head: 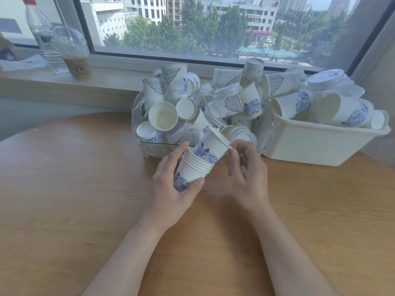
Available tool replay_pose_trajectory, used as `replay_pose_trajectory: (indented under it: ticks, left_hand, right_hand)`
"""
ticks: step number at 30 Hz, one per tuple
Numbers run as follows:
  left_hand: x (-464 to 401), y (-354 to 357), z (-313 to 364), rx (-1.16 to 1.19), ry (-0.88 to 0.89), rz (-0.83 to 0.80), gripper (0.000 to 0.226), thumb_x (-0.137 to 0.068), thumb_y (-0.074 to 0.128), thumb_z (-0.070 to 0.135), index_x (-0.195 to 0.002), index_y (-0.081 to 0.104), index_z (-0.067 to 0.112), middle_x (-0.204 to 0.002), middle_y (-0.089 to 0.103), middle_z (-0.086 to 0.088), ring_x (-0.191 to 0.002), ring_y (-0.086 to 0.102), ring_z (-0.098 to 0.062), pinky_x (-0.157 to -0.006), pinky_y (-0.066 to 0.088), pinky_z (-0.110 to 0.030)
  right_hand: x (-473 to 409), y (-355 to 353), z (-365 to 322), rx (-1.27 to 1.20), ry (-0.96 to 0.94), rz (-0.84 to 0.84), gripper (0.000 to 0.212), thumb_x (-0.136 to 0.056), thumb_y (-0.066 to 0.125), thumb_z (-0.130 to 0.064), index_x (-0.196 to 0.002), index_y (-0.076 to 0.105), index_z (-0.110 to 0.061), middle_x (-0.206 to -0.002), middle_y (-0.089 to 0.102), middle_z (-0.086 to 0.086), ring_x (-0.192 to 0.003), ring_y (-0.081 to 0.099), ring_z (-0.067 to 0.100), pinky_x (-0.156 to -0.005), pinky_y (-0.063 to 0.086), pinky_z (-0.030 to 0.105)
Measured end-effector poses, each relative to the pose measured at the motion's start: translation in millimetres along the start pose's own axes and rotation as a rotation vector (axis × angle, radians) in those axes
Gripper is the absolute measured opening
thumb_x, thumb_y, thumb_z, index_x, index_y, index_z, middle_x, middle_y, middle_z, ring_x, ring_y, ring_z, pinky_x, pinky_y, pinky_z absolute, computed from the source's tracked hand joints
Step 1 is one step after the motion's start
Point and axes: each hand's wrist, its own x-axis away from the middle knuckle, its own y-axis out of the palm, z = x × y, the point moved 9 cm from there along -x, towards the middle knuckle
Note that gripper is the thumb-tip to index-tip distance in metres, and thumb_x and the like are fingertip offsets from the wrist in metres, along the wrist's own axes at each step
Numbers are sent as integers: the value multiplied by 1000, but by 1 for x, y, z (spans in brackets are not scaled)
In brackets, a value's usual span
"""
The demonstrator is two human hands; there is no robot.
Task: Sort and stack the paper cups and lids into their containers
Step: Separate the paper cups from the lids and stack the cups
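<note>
My left hand (171, 186) grips a nested stack of white paper cups (193, 167) with blue flower prints, tilted to the right above the wooden table. A single flower-print cup (212, 146) sits partly inside the top of the stack, and my right hand (245, 167) pinches its rim with thumb and fingertips. Behind them a clear ribbed basket (136, 116) is heaped with loose cups and white lids (241, 133). To the right, a white plastic tub (310, 144) holds more cups and a pile of lids (329, 80).
A round wooden table (74, 189) fills the foreground. On the window sill at back left stand a plastic water bottle (42, 37) and a domed drink cup with a straw (72, 52). A wall rises at the right edge behind the tub.
</note>
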Motion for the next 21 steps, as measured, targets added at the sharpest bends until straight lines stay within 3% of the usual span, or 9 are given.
replay_pose_trajectory:
  ticks: [5, 10, 14, 17, 19, 21]
  left_hand:
    - [-1, -1, 2, 10, 1, 7, 85, -85, 86, 29, -157, 43, 40, -141, 53, 22, -134, 49, 4, -101, 39, -5]
    - [-2, -7, 5, 18, 13, 50, 84, -86, 87, 23, -157, 45, 35, -141, 54, 19, -134, 47, 9, -102, 34, -2]
    - [-4, -21, 1, 58, -16, 117, 84, -88, 85, 20, -158, 42, 38, -141, 51, 24, -135, 45, 13, -104, 36, -4]
    - [-5, -39, -7, 57, -32, 205, 81, -91, 82, 18, -158, 42, 39, -138, 52, 21, -128, 49, 12, -96, 41, -4]
    - [-5, -52, -14, 49, -53, 259, 77, -92, 80, 17, -155, 43, 41, -135, 53, 14, -123, 54, 3, -94, 48, -14]
    - [-6, -64, -21, 45, -85, 301, 74, -92, 79, 18, -152, 43, 43, -134, 52, 10, -122, 55, -1, -96, 51, -25]
  right_hand:
    - [4, 13, -4, 6, -2, -63, 10, -109, 50, -37, -108, 60, -39, -79, 63, -21, -70, 61, 11, -65, 43, 19]
    - [6, 14, -7, 21, -17, -76, 18, -106, 48, -50, -113, 61, -40, -83, 62, -17, -70, 59, 15, -65, 47, 29]
    - [-2, 12, -13, 34, -24, -15, 11, -105, 60, -34, -114, 63, -39, -91, 65, -14, -82, 64, 14, -75, 48, 16]
    - [-21, 26, -25, 88, -51, -46, 24, -100, 68, -27, -120, 61, -38, -98, 64, -15, -93, 60, 13, -83, 44, 14]
    - [-36, 41, -40, 181, -130, -95, 33, -97, 72, -28, -129, 62, -32, -111, 65, -14, -103, 57, 8, -95, 42, 20]
    - [-50, 58, -54, 281, -219, -138, 44, -95, 75, -30, -136, 62, -25, -124, 66, -10, -117, 55, 15, -105, 41, 32]
